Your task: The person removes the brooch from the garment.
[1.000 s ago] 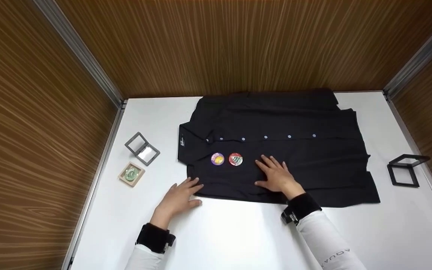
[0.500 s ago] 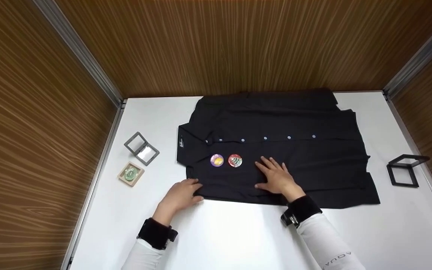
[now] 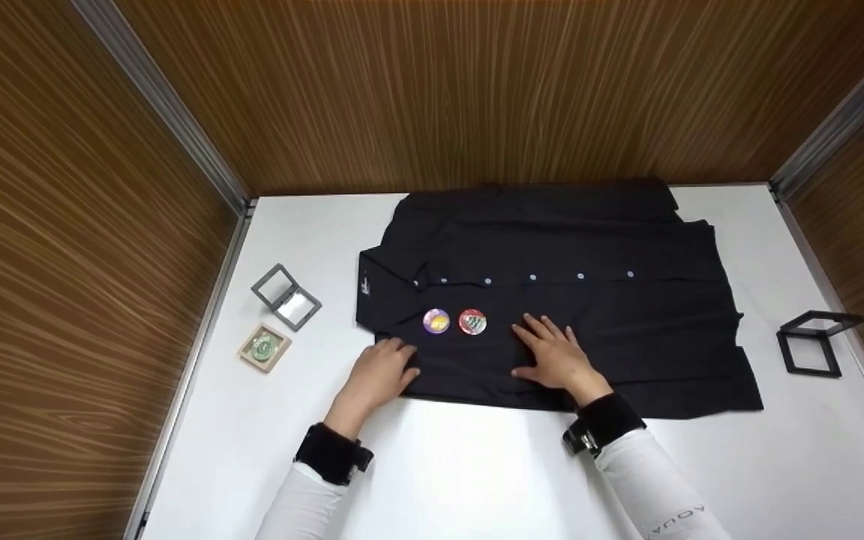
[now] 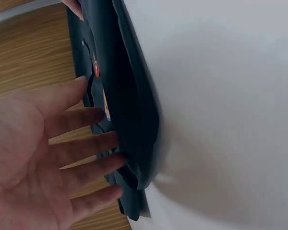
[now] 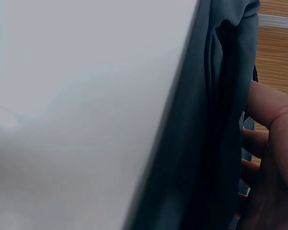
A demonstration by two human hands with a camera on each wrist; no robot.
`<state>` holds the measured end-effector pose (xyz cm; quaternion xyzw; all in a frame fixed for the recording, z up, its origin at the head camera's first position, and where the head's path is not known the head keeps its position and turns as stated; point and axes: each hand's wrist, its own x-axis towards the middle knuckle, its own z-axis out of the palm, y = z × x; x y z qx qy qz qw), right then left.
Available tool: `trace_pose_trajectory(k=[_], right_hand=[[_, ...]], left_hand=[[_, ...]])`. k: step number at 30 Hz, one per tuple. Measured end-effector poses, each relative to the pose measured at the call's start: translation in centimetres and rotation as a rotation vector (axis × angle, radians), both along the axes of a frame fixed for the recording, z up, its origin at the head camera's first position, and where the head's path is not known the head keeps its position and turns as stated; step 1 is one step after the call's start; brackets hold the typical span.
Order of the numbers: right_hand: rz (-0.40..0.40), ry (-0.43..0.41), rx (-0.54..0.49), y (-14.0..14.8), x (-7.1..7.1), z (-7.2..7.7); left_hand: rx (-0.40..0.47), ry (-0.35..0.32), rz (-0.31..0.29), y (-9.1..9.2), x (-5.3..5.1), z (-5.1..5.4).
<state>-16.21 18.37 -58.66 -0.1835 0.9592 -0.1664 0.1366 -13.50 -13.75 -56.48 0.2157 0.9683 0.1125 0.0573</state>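
A dark button-up shirt (image 3: 649,322) lies spread on its back, collar at the left and a row of light buttons along its middle. Two round pin badges are on its near half, a purple and yellow badge (image 3: 436,321) and a red badge with a green tree (image 3: 472,322). My left hand (image 3: 378,373) is at the shirt's near left corner below the collar; the left wrist view shows its fingers spread and slightly bent near the cloth. Flat on the shirt, right of the badges, rests my right hand (image 3: 556,358) with fingers spread.
Left of the shirt are a grey hinged frame (image 3: 286,297) and a small wooden box (image 3: 265,347) holding a green round badge. At the right stands a black hinged frame (image 3: 811,349), partly raised. Wood-grain walls enclose the white table (image 3: 462,465) at the back and sides.
My left hand has moved right and farther over the shirt's near left corner, its fingers more bent than before. My right hand has stayed in place. The badges keep their places on the shirt.
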Motion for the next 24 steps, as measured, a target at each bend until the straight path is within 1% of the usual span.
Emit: trace_pose_trajectory(k=[2, 5, 9, 13, 15, 18, 22, 24], right_hand=[[-0.002, 0.001, -0.002, 0.0, 0.0, 0.1], [-0.003, 0.005, -0.001, 0.1, 0.0, 0.0], [0.003, 0.01, 0.0, 0.1, 0.0, 0.0], [0.004, 0.004, 0.0, -0.1, -0.1, 0.1], [-0.002, -0.001, -0.003, -0.3, -0.2, 0.3], [-0.014, 0.001, -0.018, -0.8, -0.4, 0.6], [-0.028, 0.024, -0.066, -1.7, -0.6, 1.0], [-0.028, 0.041, -0.098, -2.1, -0.7, 1.1]], left_hand=[[0.006, 0.038, -0.003, 0.5, -0.4, 0.0], [0.009, 0.074, -0.016, 1.2, -1.2, 0.0], [0.01, 0.121, -0.03, 1.8, -2.3, -0.4], [0.026, 0.179, -0.024, 2.1, -3.3, -0.9], [0.03, 0.196, -0.019, 2.3, -3.7, -1.1], [0.034, 0.201, -0.024, 2.5, -4.1, -1.3], [0.042, 0.22, -0.042, 3.0, -4.6, -1.5], [0.037, 0.236, -0.042, 3.3, -4.8, -1.6]])
